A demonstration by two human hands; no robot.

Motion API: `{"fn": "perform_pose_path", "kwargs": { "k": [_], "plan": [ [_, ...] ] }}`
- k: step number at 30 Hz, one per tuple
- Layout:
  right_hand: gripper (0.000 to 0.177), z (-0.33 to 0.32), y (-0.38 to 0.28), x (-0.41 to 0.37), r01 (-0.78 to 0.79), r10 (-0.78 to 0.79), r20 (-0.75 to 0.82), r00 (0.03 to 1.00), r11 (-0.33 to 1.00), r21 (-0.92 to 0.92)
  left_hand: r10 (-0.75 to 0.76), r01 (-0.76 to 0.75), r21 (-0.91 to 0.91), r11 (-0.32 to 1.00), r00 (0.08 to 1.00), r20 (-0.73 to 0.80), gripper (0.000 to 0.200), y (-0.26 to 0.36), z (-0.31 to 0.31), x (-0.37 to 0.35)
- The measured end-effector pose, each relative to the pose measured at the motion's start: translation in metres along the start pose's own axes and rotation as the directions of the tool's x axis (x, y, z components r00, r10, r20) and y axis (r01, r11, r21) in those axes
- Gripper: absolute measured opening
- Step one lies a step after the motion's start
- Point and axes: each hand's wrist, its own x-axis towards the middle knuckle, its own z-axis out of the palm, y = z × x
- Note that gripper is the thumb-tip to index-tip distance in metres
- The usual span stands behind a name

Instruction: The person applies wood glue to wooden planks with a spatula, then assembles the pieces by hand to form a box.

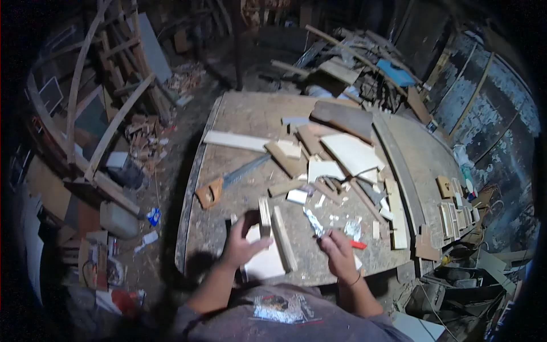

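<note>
Lots hidden at the working edge: left hand [240,244] is gripping a plywood strip [264,214], but its fingertips are lost behind the piece and in shadow, so exact finger contact can't be read. Right hand [337,251] is closed round a red-handled tool [313,220] — the fist covers its middle, only a silvery end and a bit of red handle show, and blur leaves the type unclear. Shirt [279,308] runs off the bottom of the view, and the frame corners go black. Orientation: plywood strip sits near the front edge of the bench [245,114], over the pale panel [263,263], layered edge facing the wearer, long axis running away from the body, nearly straight up the view. Wooden batten [284,239] is just right of it, long axis also away from the wearer, far end tipped slightly left. Tool is right of both, well apart from the strip, silvery end pointing away and left, red end back and right. Handsaw [245,172] is further out, handle near-left, blade toward the offcuts — can't tell if its tip goes under the brown board [285,159].
</note>
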Motion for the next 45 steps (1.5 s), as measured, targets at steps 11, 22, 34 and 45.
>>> {"fn": "perform_pose_path", "kwargs": {
  "k": [11, 22, 34, 45],
  "plan": [
    [0.007, 0.019, -0.047, 0.024, 0.333, -0.358, 0.002, 0.934, 0.866, -0.374, 0.328, -0.321, 0.419, 0.849, 0.943, 0.058, 0.067, 0.064, -0.017, 0.018],
    [0.012, 0.010, -0.067, 0.034, 0.519, -0.580, 0.062, 0.812, 0.670, -0.530, 0.334, -0.389, 0.378, 0.840, 0.920, 0.206, 0.061, 0.072, -0.009, 0.028],
    [0.018, 0.015, -0.067, 0.027, 0.531, -0.541, 0.160, 0.825, 0.648, -0.546, 0.243, -0.268, 0.136, 0.954, 0.954, 0.177, 0.066, 0.060, -0.013, 0.014],
    [0.018, 0.019, -0.065, 0.025, 0.549, -0.571, 0.138, 0.810, 0.652, -0.524, 0.255, -0.268, 0.055, 0.962, 0.950, 0.182, 0.073, 0.044, -0.015, 0.011]
  ]
}}
